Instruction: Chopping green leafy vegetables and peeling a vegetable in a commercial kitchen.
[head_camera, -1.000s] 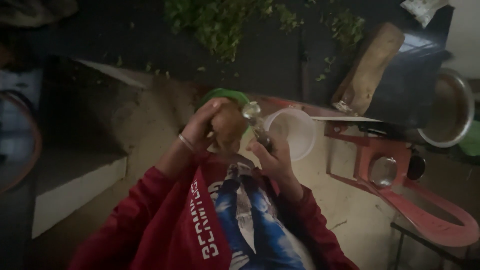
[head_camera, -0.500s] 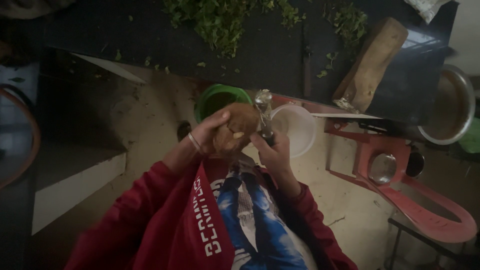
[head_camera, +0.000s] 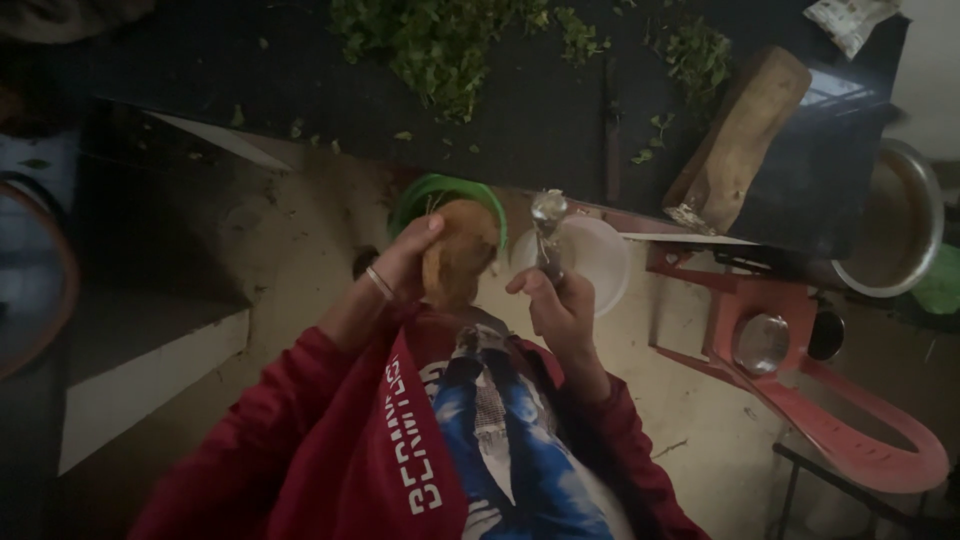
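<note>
My left hand (head_camera: 405, 262) grips a round brown coconut (head_camera: 457, 252) in front of my chest, over a green bowl (head_camera: 440, 190) on the floor. My right hand (head_camera: 560, 305) holds the handle of a metal tool (head_camera: 547, 222) upright, its shiny head just right of the coconut and a little apart from it. A white bowl (head_camera: 598, 255) lies on the floor behind the right hand. A thin bangle circles my left wrist.
A dark counter (head_camera: 520, 110) carries chopped green leaves (head_camera: 440, 45) and a wooden block (head_camera: 738, 140). A red plastic chair (head_camera: 800, 380) lies tipped at the right, with a small steel cup (head_camera: 760, 343). A large metal pot (head_camera: 895, 225) stands at far right.
The coconut has turned in my left hand and shifted slightly left. My right hand has drawn the metal tool away from the coconut, up and to the right.
</note>
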